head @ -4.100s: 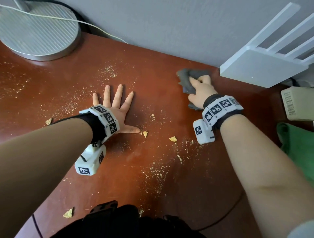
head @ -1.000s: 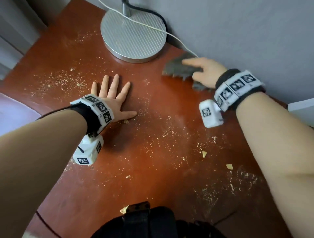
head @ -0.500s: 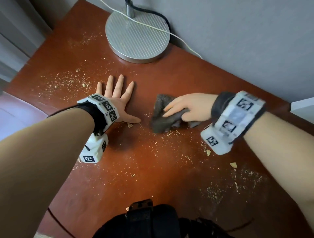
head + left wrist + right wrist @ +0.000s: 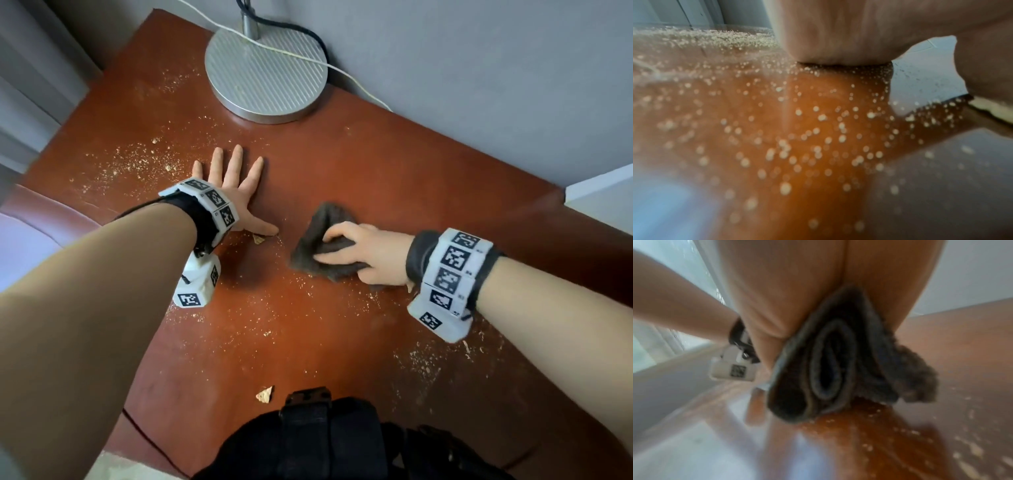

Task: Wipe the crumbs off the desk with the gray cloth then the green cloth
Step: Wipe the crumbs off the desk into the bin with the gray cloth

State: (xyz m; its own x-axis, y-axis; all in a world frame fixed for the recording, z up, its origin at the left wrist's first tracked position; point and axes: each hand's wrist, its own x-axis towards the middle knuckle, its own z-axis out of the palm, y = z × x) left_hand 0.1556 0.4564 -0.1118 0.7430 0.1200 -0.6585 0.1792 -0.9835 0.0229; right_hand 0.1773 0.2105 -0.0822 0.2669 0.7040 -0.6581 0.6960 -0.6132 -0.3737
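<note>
My right hand [image 4: 356,248] grips the bunched gray cloth [image 4: 320,240] and presses it on the red-brown desk [image 4: 394,178] at its middle. In the right wrist view the folded gray cloth [image 4: 838,369] sits under my palm. My left hand [image 4: 236,192] lies flat on the desk with its fingers spread, a little left of the cloth. Fine crumbs [image 4: 137,164] cover the desk to the left and near the front; a larger chip [image 4: 257,238] lies by my left thumb and another chip [image 4: 264,394] near the front edge. The green cloth is out of view.
A round metal lamp base [image 4: 265,73] with a white cable [image 4: 349,77] stands at the back against the grey wall. A white object's corner [image 4: 603,198] shows at the right edge. The desk's left edge [image 4: 20,181] drops off beside a chair.
My right hand has drawn the gray cloth from the back wall toward the desk's middle and a bit nearer to me. The left hand has stayed flat in place.
</note>
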